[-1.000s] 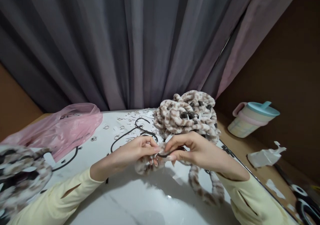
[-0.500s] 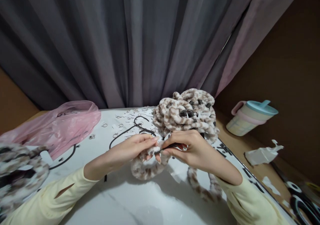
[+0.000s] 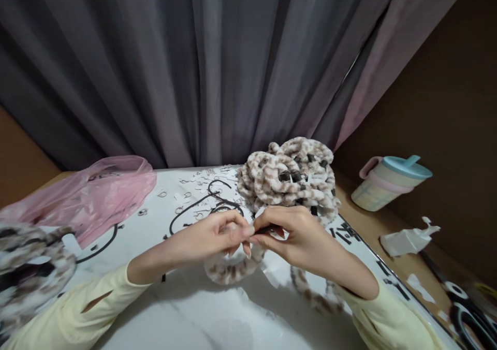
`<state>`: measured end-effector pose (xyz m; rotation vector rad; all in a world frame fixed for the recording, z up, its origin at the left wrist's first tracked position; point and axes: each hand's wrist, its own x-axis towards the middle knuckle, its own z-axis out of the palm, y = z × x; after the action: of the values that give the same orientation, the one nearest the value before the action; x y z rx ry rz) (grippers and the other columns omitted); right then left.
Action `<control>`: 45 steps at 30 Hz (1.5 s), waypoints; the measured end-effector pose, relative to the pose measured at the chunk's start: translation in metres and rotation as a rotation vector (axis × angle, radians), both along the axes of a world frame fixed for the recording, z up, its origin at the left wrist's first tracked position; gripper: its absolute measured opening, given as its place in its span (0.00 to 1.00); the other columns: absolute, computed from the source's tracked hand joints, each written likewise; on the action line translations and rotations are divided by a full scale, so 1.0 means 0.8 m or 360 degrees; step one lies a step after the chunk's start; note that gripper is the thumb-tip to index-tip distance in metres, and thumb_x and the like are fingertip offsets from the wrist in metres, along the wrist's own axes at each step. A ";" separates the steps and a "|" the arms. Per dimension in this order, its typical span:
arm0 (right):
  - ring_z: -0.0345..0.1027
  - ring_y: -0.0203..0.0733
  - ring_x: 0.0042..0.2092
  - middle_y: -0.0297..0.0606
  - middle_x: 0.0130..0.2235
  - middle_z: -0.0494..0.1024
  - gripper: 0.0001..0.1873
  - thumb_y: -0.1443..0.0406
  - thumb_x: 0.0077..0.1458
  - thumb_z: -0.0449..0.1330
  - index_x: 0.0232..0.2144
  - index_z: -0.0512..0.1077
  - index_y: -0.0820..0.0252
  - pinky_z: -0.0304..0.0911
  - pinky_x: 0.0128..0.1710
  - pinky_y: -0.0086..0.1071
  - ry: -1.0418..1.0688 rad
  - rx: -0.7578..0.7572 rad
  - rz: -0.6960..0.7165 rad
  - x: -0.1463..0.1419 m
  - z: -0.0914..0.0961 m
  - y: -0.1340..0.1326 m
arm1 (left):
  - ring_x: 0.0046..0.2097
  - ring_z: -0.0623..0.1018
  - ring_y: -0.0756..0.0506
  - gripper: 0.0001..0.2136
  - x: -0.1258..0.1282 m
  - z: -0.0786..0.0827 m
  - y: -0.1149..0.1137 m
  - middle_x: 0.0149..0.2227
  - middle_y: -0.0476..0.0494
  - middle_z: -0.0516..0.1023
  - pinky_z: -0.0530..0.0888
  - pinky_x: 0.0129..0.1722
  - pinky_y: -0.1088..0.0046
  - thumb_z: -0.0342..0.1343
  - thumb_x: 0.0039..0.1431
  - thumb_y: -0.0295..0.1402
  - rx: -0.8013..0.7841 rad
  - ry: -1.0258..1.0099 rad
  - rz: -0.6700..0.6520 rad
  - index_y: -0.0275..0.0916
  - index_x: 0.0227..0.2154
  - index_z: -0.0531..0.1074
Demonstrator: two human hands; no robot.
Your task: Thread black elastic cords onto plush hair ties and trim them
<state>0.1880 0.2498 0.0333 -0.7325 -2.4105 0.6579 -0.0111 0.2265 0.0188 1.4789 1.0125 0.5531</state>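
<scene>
My left hand (image 3: 227, 235) is closed, thumb against fingers, at the top of a fluffy white ring with brown spots (image 3: 233, 272). The ring hangs just under my fingers, close over the white table. Fingertip to fingertip with it, my right hand (image 3: 291, 235) pinches a thin dark piece (image 3: 267, 229), mostly hidden by the fingers. What lies exactly between the meeting fingertips cannot be made out. Behind my hands is a heap of similar fluffy rings (image 3: 291, 174) with black bands on them. Another spotted loop (image 3: 310, 293) lies below my right forearm.
Black cords (image 3: 190, 205) and small metal rings (image 3: 163, 194) lie scattered behind my left hand. A pink plastic bag (image 3: 116, 189) and more plush (image 3: 34, 272) are at the left. At the right are a lidded cup (image 3: 388, 184), a crumpled white packet (image 3: 407, 240) and scissors (image 3: 462, 308).
My left fingers have shifted and closed against my right fingertips, covering the top of the ring. The thin dark piece now shows less; the right hand has hardly moved.
</scene>
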 end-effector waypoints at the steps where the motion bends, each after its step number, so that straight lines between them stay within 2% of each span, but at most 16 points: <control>1: 0.65 0.27 0.29 0.31 0.29 0.73 0.01 0.70 0.52 0.60 0.30 0.72 0.63 0.54 0.29 0.19 0.0006 -0.0022 -0.0011 0.000 0.001 0.000 | 0.29 0.63 0.52 0.18 0.000 0.000 0.000 0.29 0.51 0.66 0.60 0.29 0.78 0.53 0.55 0.48 0.0072 0.0064 0.0005 0.37 0.37 0.66; 4: 0.65 0.26 0.29 0.29 0.29 0.74 0.03 0.72 0.52 0.60 0.31 0.72 0.62 0.54 0.28 0.18 0.0017 -0.0100 -0.0027 0.000 0.005 0.000 | 0.30 0.62 0.52 0.17 0.002 -0.004 -0.003 0.29 0.52 0.64 0.60 0.29 0.78 0.57 0.52 0.46 0.0318 0.0202 0.0116 0.38 0.37 0.68; 7: 0.66 0.26 0.30 0.29 0.30 0.75 0.03 0.72 0.52 0.60 0.31 0.71 0.63 0.55 0.29 0.17 0.0041 -0.0156 -0.0030 0.000 0.007 -0.001 | 0.26 0.62 0.53 0.13 0.003 -0.011 -0.007 0.25 0.53 0.65 0.59 0.25 0.79 0.55 0.55 0.43 0.0529 0.0238 0.0209 0.38 0.35 0.68; 10: 0.67 0.25 0.31 0.29 0.30 0.75 0.02 0.70 0.53 0.60 0.32 0.70 0.63 0.56 0.29 0.16 0.0059 -0.0197 -0.0031 0.001 0.007 -0.002 | 0.24 0.64 0.54 0.08 0.003 -0.020 -0.011 0.23 0.53 0.68 0.61 0.25 0.80 0.50 0.60 0.36 0.0837 0.0297 0.0185 0.37 0.37 0.67; 13: 0.68 0.26 0.32 0.29 0.32 0.75 0.02 0.69 0.54 0.59 0.33 0.70 0.62 0.57 0.29 0.16 0.0034 -0.0266 -0.0039 0.002 0.009 -0.002 | 0.27 0.69 0.53 0.07 0.003 -0.024 -0.012 0.28 0.50 0.72 0.63 0.30 0.80 0.45 0.62 0.29 0.1109 0.0365 0.0125 0.37 0.39 0.67; 15: 0.68 0.26 0.33 0.30 0.33 0.75 0.03 0.70 0.54 0.59 0.34 0.70 0.62 0.59 0.31 0.16 0.0026 -0.0301 -0.0050 0.003 0.012 -0.002 | 0.30 0.70 0.53 0.07 0.004 -0.022 -0.012 0.30 0.50 0.73 0.64 0.32 0.79 0.46 0.62 0.31 0.1061 0.0365 0.0107 0.37 0.39 0.68; 17: 0.68 0.26 0.33 0.30 0.33 0.75 0.03 0.69 0.54 0.59 0.34 0.71 0.62 0.59 0.30 0.16 0.0037 -0.0303 -0.0057 0.003 0.015 -0.002 | 0.31 0.70 0.51 0.07 0.006 -0.018 -0.010 0.31 0.50 0.73 0.64 0.32 0.79 0.52 0.59 0.34 0.0827 0.0313 0.0110 0.39 0.38 0.69; 20: 0.66 0.25 0.31 0.29 0.31 0.74 0.02 0.68 0.54 0.59 0.33 0.72 0.62 0.58 0.29 0.16 0.0086 -0.0276 -0.0053 0.002 0.017 -0.004 | 0.34 0.70 0.50 0.13 0.008 -0.012 -0.007 0.33 0.51 0.72 0.64 0.32 0.77 0.60 0.50 0.39 0.0553 0.0196 0.0182 0.39 0.37 0.70; 25: 0.65 0.26 0.29 0.30 0.29 0.74 0.04 0.67 0.55 0.59 0.32 0.73 0.62 0.57 0.28 0.17 0.0127 -0.0240 -0.0082 0.002 0.016 -0.005 | 0.35 0.68 0.49 0.15 0.008 -0.009 -0.007 0.34 0.50 0.71 0.64 0.36 0.75 0.60 0.49 0.39 0.0427 0.0093 0.0256 0.39 0.39 0.69; 30: 0.64 0.25 0.28 0.30 0.28 0.74 0.03 0.69 0.54 0.59 0.31 0.73 0.62 0.56 0.28 0.17 0.0155 -0.0154 -0.0074 0.000 0.013 -0.006 | 0.35 0.68 0.49 0.16 0.009 -0.007 -0.012 0.34 0.51 0.71 0.64 0.35 0.75 0.61 0.48 0.41 0.0425 0.0134 0.0314 0.40 0.38 0.69; 34: 0.64 0.27 0.28 0.30 0.27 0.74 0.03 0.70 0.54 0.59 0.31 0.73 0.63 0.55 0.27 0.19 0.0144 -0.0100 -0.0104 -0.004 0.012 -0.006 | 0.32 0.69 0.50 0.13 0.010 -0.011 -0.014 0.32 0.50 0.72 0.64 0.32 0.77 0.57 0.53 0.42 0.0513 0.0146 0.0395 0.38 0.37 0.69; 37: 0.65 0.28 0.29 0.31 0.28 0.74 0.04 0.67 0.56 0.58 0.31 0.73 0.62 0.55 0.27 0.20 0.0074 -0.0158 -0.0108 -0.002 0.013 -0.005 | 0.27 0.67 0.52 0.09 0.010 -0.018 -0.015 0.27 0.51 0.71 0.62 0.27 0.78 0.52 0.58 0.39 0.0782 0.0276 0.0407 0.38 0.36 0.70; 40: 0.67 0.30 0.32 0.34 0.33 0.75 0.06 0.67 0.58 0.56 0.37 0.73 0.61 0.57 0.30 0.21 0.0010 -0.0177 -0.0017 0.005 0.015 -0.003 | 0.27 0.68 0.53 0.06 0.010 -0.023 -0.017 0.28 0.51 0.72 0.62 0.27 0.79 0.50 0.60 0.33 0.1025 0.0357 0.0394 0.39 0.38 0.69; 42: 0.67 0.32 0.34 0.36 0.35 0.74 0.08 0.70 0.59 0.54 0.40 0.71 0.61 0.58 0.31 0.22 -0.0024 -0.0088 0.0040 0.010 0.016 -0.002 | 0.26 0.68 0.53 0.06 0.010 -0.024 -0.018 0.29 0.52 0.73 0.63 0.27 0.80 0.49 0.61 0.32 0.1114 0.0398 0.0395 0.39 0.38 0.68; 45: 0.64 0.34 0.34 0.38 0.33 0.72 0.12 0.75 0.58 0.50 0.40 0.71 0.62 0.56 0.31 0.25 -0.0095 0.0207 0.0019 0.016 0.015 -0.003 | 0.25 0.68 0.54 0.06 0.008 -0.025 -0.020 0.28 0.52 0.72 0.65 0.28 0.80 0.49 0.60 0.29 0.1192 0.0429 0.0407 0.40 0.40 0.66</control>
<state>0.2006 0.2473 0.0453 -0.6931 -2.4869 0.4850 -0.0045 0.2102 -0.0016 2.1350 1.2914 1.0105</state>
